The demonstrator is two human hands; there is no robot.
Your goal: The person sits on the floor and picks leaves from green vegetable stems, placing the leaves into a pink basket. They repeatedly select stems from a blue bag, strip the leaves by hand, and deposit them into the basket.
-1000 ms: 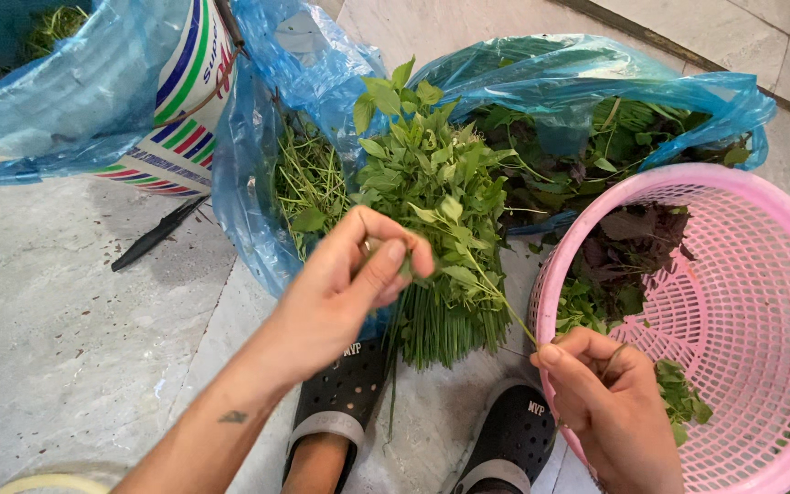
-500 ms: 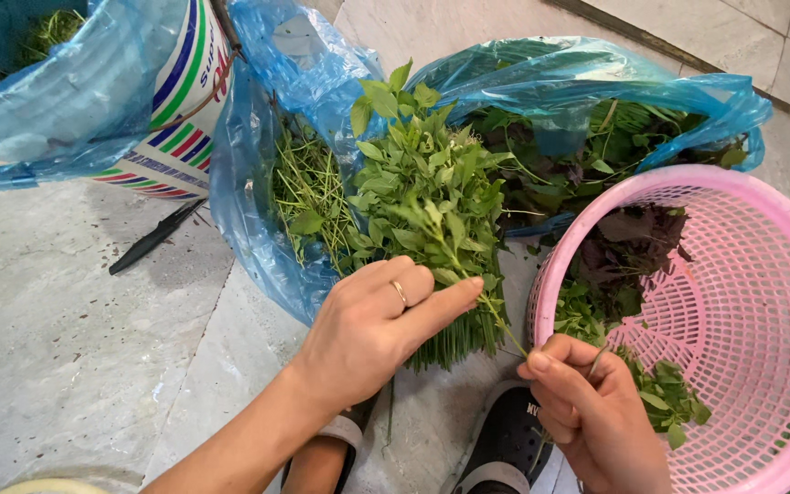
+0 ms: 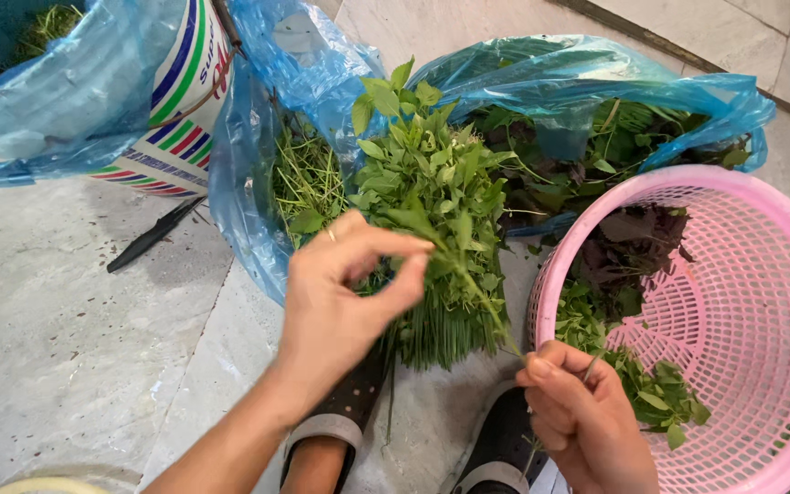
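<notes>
Now the herb sprig spans both grips: left hand, right hand.

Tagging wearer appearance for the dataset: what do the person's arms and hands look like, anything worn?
Both forearms are bare, no sleeves and no gloves. The left hand wears a thin ring on one finger. The right hand shows no ring, watch or band in view. Nails are short and unpainted. No wrist straps or cables are visible on either arm.

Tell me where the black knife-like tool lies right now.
In the head view, the black tool lies on the grey floor at left, just below the striped sack and left of the blue bag of herbs.
</notes>
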